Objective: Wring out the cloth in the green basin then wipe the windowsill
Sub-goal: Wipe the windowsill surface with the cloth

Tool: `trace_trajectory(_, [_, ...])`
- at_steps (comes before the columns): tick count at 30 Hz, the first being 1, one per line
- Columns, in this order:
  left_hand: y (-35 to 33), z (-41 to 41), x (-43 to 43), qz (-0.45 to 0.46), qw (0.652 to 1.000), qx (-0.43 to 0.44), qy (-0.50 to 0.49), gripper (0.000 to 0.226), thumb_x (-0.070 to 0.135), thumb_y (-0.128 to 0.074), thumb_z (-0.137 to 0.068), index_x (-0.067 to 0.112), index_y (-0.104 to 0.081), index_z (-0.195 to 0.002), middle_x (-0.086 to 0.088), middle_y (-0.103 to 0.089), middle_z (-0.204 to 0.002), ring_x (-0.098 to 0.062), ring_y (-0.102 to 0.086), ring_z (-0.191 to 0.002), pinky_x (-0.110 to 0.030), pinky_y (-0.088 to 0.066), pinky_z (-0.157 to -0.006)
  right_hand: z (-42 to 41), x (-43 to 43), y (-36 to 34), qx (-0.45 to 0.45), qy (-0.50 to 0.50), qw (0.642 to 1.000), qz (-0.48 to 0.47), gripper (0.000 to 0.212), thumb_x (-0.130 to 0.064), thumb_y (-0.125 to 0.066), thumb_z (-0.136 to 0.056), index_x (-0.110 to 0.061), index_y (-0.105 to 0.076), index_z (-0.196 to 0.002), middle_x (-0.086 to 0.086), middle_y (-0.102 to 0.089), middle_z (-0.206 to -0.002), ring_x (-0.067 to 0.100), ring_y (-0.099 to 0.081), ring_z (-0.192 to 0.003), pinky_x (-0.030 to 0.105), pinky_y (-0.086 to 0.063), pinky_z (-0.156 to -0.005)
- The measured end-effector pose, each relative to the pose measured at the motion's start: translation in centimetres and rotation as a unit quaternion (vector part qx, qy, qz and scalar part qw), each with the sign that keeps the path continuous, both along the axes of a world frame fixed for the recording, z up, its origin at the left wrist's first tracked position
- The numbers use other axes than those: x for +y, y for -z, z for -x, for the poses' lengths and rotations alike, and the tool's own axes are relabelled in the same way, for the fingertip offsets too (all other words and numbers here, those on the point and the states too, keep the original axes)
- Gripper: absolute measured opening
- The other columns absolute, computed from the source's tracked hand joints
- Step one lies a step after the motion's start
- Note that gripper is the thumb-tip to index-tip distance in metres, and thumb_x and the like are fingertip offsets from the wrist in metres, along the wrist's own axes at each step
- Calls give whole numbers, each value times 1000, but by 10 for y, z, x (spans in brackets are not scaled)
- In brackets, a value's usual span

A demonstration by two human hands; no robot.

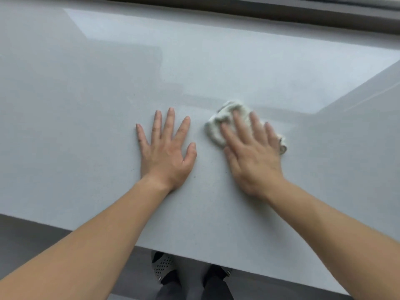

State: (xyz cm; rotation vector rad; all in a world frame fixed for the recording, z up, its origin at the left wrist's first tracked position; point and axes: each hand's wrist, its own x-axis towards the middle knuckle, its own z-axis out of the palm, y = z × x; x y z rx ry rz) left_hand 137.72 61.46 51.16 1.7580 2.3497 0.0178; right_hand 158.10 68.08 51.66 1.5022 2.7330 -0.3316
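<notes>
Hands: right hand (253, 152) flat, pressing crumpled white cloth (225, 120) onto glossy windowsill (86, 105); left hand (166, 150) splayed, empty.

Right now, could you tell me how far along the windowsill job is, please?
Wringing looks done: no basin in view. In hand: the right hand presses the cloth flat on the sill, while the left hand rests flat beside it. How much sill remains is unclear.
</notes>
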Motion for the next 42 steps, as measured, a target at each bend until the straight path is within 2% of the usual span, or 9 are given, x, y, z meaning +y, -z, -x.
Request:
trace_trajectory(3, [1,2,1,1,1000,1,0,66,55,-20,-94,36,-12,-156,1,5,-167,-22,13,-152,-65,5,-117,-21,21,-3,-2,-120,993,16,51,-49,-24,-102,-42,-30,-153,-11,-18,-166,25,-11,-154,46,-7,-122])
trace_trajectory(9, [0,1,1,-1,1000,-9,-2,65,54,-23,-94,35,-15,-156,0,2,-168,-22,12,-153,-66,3,-117,-1,115,-2,-4,159,987,21,53,-43,-24,-104,-40,-18,-156,-8,-3,-168,26,3,-154,48,4,-122])
trace_trajectory(15, [-3,1,3,-47,998,-36,3,59,48,-33,-93,27,-40,-148,-8,-24,-162,-30,-9,-152,-72,2,-113,-3,86,-5,-14,-111,993,22,53,-46,-22,-103,-42,-25,-155,-12,-13,-167,24,-5,-154,46,-4,-123])
trace_trajectory(18, [-10,5,29,-88,993,-75,-5,53,44,-35,-93,21,-53,-136,-16,-38,-150,-33,-18,-150,-71,6,-114,-10,139,-5,-23,-57,998,16,53,-47,-24,-102,-42,-25,-154,-13,-10,-167,22,-5,-154,43,-2,-122])
trace_trajectory(23, [-8,11,111,-68,990,-119,35,64,50,-26,-93,24,-34,-152,-11,-13,-165,-27,0,-153,-56,8,-120,38,179,-4,8,205,979,19,54,-39,-24,-102,-40,-18,-156,-9,-2,-168,27,3,-154,48,3,-122])
trace_trajectory(27, [4,5,118,-24,998,-17,61,68,54,-23,-95,25,-19,-156,-9,-2,-167,-27,7,-153,-62,4,-119,62,153,-2,-1,70,998,1,50,-41,-25,-104,-39,-25,-154,-9,-8,-168,27,-1,-154,49,-1,-122])
trace_trajectory(35, [6,5,120,-31,998,-2,60,69,54,-28,-93,27,-22,-156,-10,-5,-167,-28,4,-153,-63,-1,-118,83,230,-3,0,-42,999,6,51,-50,-22,-105,-42,-25,-155,-11,-10,-167,25,-4,-154,46,-2,-122])
trace_trajectory(38, [7,6,121,-25,998,1,62,69,54,-28,-93,28,-20,-156,-9,-3,-167,-28,4,-153,-63,-2,-118,38,247,-2,6,-10,1000,11,51,-54,-21,-104,-43,-23,-155,-13,-8,-167,22,-3,-154,44,-1,-122])
trace_trajectory(42, [5,4,121,-7,998,4,64,69,54,-24,-93,28,-15,-157,-9,1,-167,-28,8,-153,-64,-1,-118,-55,254,-8,1,152,988,29,51,-55,-22,-104,-45,-21,-155,-14,-5,-167,22,-3,-154,44,0,-123])
